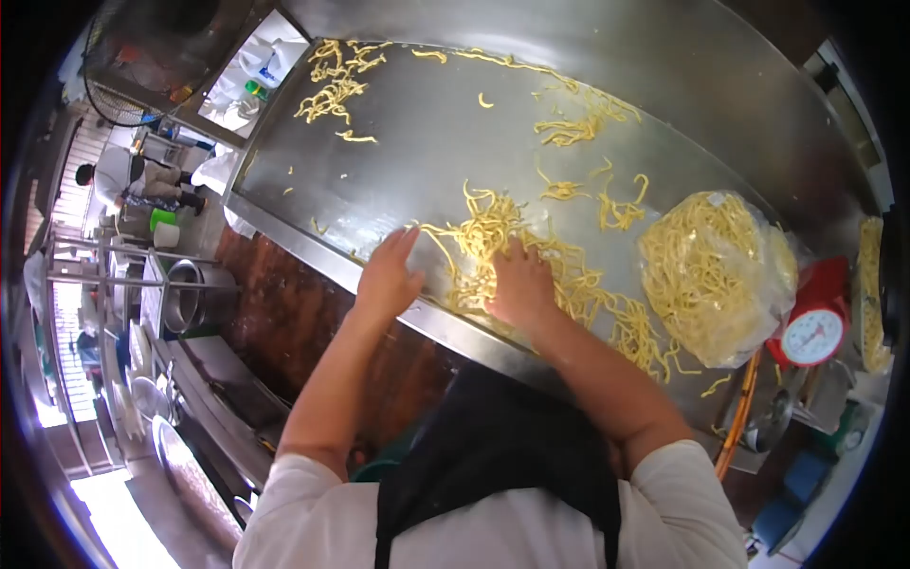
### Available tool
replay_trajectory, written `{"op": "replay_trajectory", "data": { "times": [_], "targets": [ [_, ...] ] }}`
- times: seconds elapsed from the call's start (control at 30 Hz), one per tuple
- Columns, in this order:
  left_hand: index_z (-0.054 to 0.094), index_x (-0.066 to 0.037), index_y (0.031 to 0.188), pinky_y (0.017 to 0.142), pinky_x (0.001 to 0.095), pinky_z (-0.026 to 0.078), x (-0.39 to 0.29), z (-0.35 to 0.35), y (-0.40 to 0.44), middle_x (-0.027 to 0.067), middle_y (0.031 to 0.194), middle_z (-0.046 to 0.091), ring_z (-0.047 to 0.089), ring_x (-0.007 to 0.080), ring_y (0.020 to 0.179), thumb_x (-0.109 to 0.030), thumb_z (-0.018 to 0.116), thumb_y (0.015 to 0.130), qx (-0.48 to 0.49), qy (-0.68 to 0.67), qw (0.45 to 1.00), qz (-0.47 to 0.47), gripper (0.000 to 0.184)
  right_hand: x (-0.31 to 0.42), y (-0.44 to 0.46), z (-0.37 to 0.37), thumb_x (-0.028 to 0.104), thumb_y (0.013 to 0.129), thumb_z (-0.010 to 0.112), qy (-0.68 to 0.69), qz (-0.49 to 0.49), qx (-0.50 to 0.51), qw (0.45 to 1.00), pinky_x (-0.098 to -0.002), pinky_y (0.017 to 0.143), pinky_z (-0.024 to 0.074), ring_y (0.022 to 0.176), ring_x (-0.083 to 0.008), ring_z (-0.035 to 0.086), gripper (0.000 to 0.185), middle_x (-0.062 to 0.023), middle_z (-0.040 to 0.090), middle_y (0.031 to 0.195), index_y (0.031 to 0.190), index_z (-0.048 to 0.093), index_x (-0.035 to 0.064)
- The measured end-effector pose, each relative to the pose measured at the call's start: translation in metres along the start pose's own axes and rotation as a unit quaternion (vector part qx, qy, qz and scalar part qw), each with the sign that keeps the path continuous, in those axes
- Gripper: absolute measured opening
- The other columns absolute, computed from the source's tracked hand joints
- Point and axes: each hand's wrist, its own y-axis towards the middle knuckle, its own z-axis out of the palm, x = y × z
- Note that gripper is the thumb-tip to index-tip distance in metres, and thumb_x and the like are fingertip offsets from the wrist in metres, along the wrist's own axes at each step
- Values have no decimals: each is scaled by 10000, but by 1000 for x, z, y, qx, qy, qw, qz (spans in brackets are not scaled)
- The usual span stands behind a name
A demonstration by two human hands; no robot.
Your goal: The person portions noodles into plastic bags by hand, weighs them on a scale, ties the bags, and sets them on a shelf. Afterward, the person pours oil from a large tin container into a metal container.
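Through the head camera I see my right hand point(524, 287) palm down on the loose heap of pale yellow, thick noodles point(488, 228), its fingers slightly apart and angled toward the table's far edge; their undersides are hidden, so I cannot tell whether they pinch any strands. My left hand point(387, 275) is spread, thumb standing away from fingers that lie close together, above the table's front edge, its fingertips just beside the end of one curved strand.

The heap lies near the front edge, right of the middle. Its long axis runs roughly along that edge, from a dense mound by my right hand to a thinner trail pointing at the right end. The strands curl and cross every way, smooth and slightly glossy.

Under them, the brushed stainless-steel table point(408, 142) carries dull reflections and a raised metal back along its far edge. Smaller tangles point(573, 128) of the same noodles lie toward that edge, with another scatter point(332, 95) in the far left corner and a thin line of strands along the far edge.

Toward the right end sits a bulging, crinkled clear plastic bag point(706, 275) packed with noodles, and just beside it a red scale point(812, 322) with a round white dial. Beyond the front edge I see a reddish-brown floor point(275, 313), a wide cylindrical metal pot point(201, 296) and, farther off, a person in white point(142, 178).
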Motion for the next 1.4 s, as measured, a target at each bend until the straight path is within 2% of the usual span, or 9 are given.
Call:
{"op": "replay_trajectory", "data": {
  "times": [0.07,0.17,0.4,0.5,0.7,0.87,0.97,1.17,1.4],
  "targets": [
    [597,-82,1162,936,409,441,17,15,35,171,1204,555,523,345,1112,-156,663,735,-13,108,987,115,438,-2,-1,2,207,688,720,34,-7,49,998,-444,808,489,1000,-346,561,315,-130,577,1064,974,647,95],
    [635,-106,1059,883,419,465,18,19,58,124,1164,567,543,319,1069,-149,647,755,140,75,981,112,308,-29,-8,11,189,687,707,119,-6,51,992,-419,779,491,937,-340,581,301,-139,593,987,963,643,87],
    [610,-82,879,724,451,477,-3,45,0,149,844,626,605,345,818,-205,513,845,180,-21,982,45,159,-74,-43,-49,178,699,688,250,69,16,966,-410,777,477,915,-332,593,290,-164,621,916,961,637,65],
    [612,-83,912,730,451,475,-53,68,-2,153,853,633,605,357,825,-222,552,835,216,-113,969,39,170,-86,-55,-57,199,676,706,142,8,162,977,-394,819,479,1001,-333,577,448,-178,592,1120,1101,609,93],
    [605,-35,988,719,308,498,-90,92,15,84,858,641,622,188,805,-74,613,793,182,-352,918,14,198,-52,-73,-16,226,647,692,-7,-23,80,996,-488,980,373,1151,-418,477,731,-224,351,1409,1333,454,148],
    [576,-29,1085,774,246,469,-31,37,18,48,1022,635,596,120,902,-78,610,837,160,-456,868,-114,255,-22,-53,-3,141,755,596,-2,-80,51,995,-502,919,409,1126,-375,510,293,-198,505,1246,1038,641,79],
    [576,-49,1085,726,208,438,-24,16,12,11,1020,636,579,80,907,-146,621,848,195,-468,842,-187,260,-12,-42,-8,122,758,602,32,-73,153,985,-485,838,467,1040,-357,565,222,-153,575,1125,970,657,81],
    [564,-11,1092,849,248,461,-35,22,3,56,1027,625,581,120,962,-106,625,865,139,-540,825,-89,254,-75,-37,-38,40,685,600,272,62,-3,960,-366,755,490,861,-278,619,256,-164,628,900,935,651,60],
    [574,11,1073,841,268,474,-47,27,14,82,981,641,598,138,921,-145,654,842,139,-503,851,-55,291,-131,-96,-140,28,699,649,415,183,87,887,-302,696,477,757,-207,604,225,-107,635,794,925,655,29]
  ]
}}
